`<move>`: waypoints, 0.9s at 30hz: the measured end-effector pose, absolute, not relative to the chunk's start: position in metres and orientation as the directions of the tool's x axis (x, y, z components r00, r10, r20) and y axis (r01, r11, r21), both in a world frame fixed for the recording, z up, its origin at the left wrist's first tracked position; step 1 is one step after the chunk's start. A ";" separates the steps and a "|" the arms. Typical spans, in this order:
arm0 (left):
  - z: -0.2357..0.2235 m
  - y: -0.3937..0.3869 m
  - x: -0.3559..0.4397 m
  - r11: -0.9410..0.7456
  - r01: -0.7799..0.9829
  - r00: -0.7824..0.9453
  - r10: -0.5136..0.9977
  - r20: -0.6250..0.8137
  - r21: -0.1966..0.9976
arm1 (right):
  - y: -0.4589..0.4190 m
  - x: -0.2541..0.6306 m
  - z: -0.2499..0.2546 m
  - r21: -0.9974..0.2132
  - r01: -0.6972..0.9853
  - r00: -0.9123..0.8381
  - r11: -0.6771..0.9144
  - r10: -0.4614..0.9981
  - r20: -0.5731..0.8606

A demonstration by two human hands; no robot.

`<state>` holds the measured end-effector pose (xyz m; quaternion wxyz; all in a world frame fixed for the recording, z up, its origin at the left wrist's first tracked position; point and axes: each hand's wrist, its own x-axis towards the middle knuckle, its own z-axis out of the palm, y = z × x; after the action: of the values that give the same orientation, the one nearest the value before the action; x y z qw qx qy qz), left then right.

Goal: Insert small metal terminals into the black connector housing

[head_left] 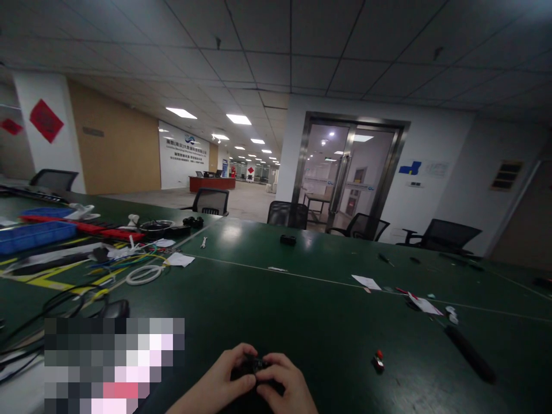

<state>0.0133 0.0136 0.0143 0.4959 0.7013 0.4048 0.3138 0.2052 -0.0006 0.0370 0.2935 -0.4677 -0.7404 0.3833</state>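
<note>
Both my hands meet at the bottom centre of the view, just above the dark green table (276,299). My left hand (222,379) and my right hand (284,385) pinch a small black part (253,364) between their fingertips. The fingers of both hands are curled round it, so most of the part is hidden. A small red-and-white piece (378,360) lies on the table to the right of my right hand.
Cables, a white ring (144,274), blue bins (34,236) and red strips clutter the table's left side. A black rod (468,352) and paper slips (366,282) lie at right. Office chairs (210,202) line the far edge before glass doors (345,172). A pixelated patch covers the lower left.
</note>
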 end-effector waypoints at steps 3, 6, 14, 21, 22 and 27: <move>0.017 0.013 0.014 -0.176 0.267 0.479 0.877 0.028 0.947 | -0.001 0.205 0.038 -0.835 0.480 -0.404 0.271 0.913 0.064; 0.021 0.012 0.015 -0.161 0.242 0.476 0.879 0.027 0.957 | 0.000 0.205 0.035 -0.835 0.482 -0.386 0.264 0.920 0.068; 0.025 0.011 0.016 -0.140 0.191 0.492 0.870 0.029 0.972 | -0.002 0.205 0.036 -0.841 0.480 -0.362 0.248 0.930 0.068; 0.018 0.012 0.015 -0.135 0.157 0.473 0.880 0.046 0.978 | 0.002 0.205 0.027 -0.842 0.451 -0.360 0.296 0.924 0.131; 0.016 0.013 0.015 -0.134 0.139 0.469 0.882 0.054 0.981 | 0.002 0.205 0.026 -0.845 0.446 -0.355 0.295 0.925 0.135; 0.015 0.013 0.015 -0.139 0.130 0.453 0.889 0.066 0.982 | 0.001 0.205 0.026 -0.867 0.434 -0.264 0.244 0.955 0.136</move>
<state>0.0154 0.0129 0.0151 0.5330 0.6651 0.3830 0.3562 0.2048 0.0010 0.0258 0.3538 -0.4925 -0.7047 0.3681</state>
